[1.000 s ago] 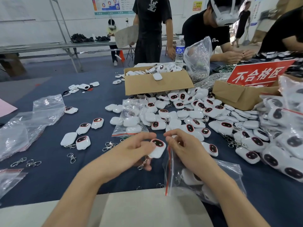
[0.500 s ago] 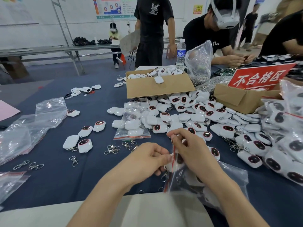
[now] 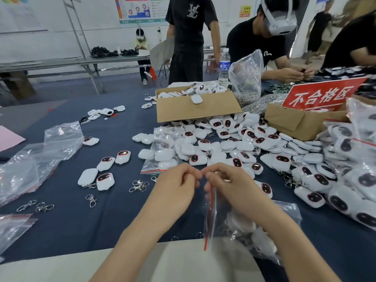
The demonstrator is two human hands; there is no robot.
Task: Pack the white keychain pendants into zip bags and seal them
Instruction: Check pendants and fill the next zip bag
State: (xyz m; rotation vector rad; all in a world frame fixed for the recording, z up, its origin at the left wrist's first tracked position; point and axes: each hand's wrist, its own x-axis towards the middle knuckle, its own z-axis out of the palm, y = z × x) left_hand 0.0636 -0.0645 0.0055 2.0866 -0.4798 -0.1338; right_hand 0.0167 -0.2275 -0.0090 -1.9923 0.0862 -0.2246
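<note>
**packer_q:** so where's the bag, and what's the grip like?

**benchlurker:** the zip bag hangs right under the grip, toward the person, with its red strip running down edge-on. There are white pendants inside, blurry through the plastic. The left hand and right hand meet fingertip to fingertip at the bag's top, both in a narrow pinch on the mouth.

**packer_q:** and around it?

**benchlurker:** loose metal clasps lie on the dark table left of the grip. Just beyond it is another filled bag, lying flat. Beyond and to the right there's a big pile of pendants. Farther still is an open cardboard box with more in it, and off right a red sign sticks out of a second box.
</note>
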